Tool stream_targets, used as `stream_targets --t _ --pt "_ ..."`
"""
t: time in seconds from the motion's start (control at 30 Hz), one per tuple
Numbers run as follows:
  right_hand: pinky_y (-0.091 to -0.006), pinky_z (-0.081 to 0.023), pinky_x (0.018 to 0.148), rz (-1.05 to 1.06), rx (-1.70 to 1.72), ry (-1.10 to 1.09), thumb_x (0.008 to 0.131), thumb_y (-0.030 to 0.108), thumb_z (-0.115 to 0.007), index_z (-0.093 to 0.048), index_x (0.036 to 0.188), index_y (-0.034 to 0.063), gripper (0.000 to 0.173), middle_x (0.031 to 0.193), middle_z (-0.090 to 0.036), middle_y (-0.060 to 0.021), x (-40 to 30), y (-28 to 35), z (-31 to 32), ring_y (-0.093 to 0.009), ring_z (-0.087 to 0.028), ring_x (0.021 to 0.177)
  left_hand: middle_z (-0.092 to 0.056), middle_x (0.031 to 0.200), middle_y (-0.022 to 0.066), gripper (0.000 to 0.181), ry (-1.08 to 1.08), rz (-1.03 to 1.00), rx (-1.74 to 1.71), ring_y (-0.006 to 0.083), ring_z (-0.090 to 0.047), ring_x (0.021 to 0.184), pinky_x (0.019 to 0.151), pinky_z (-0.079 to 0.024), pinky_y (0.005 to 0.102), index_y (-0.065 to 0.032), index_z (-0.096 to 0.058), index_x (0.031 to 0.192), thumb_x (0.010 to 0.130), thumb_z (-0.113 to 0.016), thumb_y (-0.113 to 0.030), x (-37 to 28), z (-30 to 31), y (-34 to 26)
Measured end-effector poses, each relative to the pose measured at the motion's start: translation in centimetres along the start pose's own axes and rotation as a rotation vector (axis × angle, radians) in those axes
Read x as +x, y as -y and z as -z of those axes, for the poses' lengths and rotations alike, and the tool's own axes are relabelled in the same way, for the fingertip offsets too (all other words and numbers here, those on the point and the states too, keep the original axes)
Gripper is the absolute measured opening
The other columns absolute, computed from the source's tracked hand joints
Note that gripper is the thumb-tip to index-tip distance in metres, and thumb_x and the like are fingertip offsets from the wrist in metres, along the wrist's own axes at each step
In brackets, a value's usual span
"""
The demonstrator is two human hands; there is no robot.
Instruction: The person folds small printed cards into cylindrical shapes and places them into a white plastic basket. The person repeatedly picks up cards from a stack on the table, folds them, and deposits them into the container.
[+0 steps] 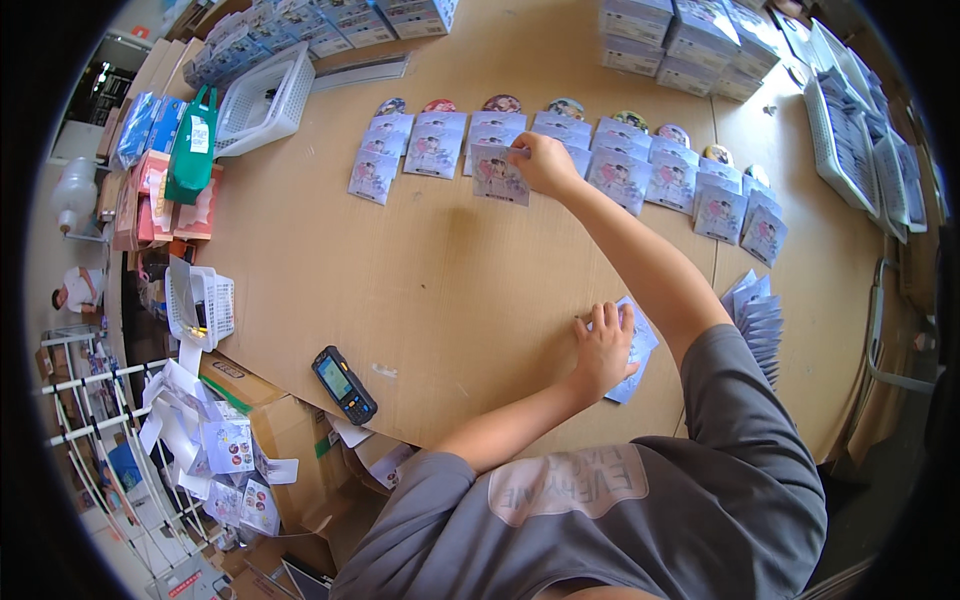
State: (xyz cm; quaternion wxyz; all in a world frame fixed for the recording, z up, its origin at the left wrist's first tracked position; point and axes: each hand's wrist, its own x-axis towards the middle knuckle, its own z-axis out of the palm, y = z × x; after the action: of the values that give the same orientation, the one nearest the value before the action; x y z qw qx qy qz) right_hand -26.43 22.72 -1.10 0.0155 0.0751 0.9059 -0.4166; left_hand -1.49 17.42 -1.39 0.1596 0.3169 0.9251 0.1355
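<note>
My right hand (546, 163) pinches a flat printed packet (499, 176) by its upper right edge, at the third column of packets from the left. Several columns of similar overlapping packets (433, 146) cross the table, each with a round printed badge (502, 104) at its far end. My left hand (604, 349) lies with bent, spread fingers over more printed packets (637, 341) near my body; its grip on them is hidden. Beyond my right upper arm, a fanned row of packets (759, 326) lies on the table.
A handheld scanner terminal (345, 385) lies at the table's near left edge. White plastic baskets (296, 97) stand at both sides, with stacked printed boxes (697, 45) along the far side. A green bag (192, 154) is at left. Below it, an open carton (289, 442) adjoins discarded printed packaging (229, 446).
</note>
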Motion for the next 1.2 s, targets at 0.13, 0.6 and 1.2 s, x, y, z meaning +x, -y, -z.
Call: stream_targets --t 0.13,0.6,1.2 --pt "-0.0402 -0.048 0.084 -0.116 -0.114 -0.001 0.078 0.027 -0.066 -0.066 0.103 0.0101 0.029 0.101 -0.065 -0.0168 2.3 0.4 -1.2 -0.034 -0.06 0.098 -0.041 0.115 0.0218 0.112 -0.181 0.029 -0.371 0.0354 -0.042 0.108 0.085 -0.041 0.0478 -0.0013 -0.022 0.139 0.051 -0.083 -0.035 -0.5 1.1 3.4" --pt "-0.0227 -0.037 0.049 0.254 0.24 -0.197 0.082 0.018 -0.069 -0.066 0.099 0.005 0.021 0.087 -0.063 -0.0062 -15.3 0.1 11.0 -0.009 -0.043 0.054 -0.034 0.125 0.015 0.08 -0.78 -0.155 -0.675 0.0321 -0.042 0.116 0.092 -0.045 0.04 -0.0069 -0.04 0.127 0.059 -0.082 -0.007 2.0 9.0 10.2" --pt "-0.0243 -0.042 0.045 -0.092 0.481 -0.106 0.089 0.021 -0.061 -0.065 0.082 -0.0028 0.025 0.057 -0.055 -0.0036 -11.2 -1.1 8.5 -0.007 -0.05 0.049 -0.012 0.148 0.0256 0.113 0.03 -0.201 -0.177 0.0417 -0.009 0.138 0.108 -0.011 0.0599 -0.0042 -0.023 0.143 0.057 -0.075 -0.058 -3.1 -1.3 1.2"
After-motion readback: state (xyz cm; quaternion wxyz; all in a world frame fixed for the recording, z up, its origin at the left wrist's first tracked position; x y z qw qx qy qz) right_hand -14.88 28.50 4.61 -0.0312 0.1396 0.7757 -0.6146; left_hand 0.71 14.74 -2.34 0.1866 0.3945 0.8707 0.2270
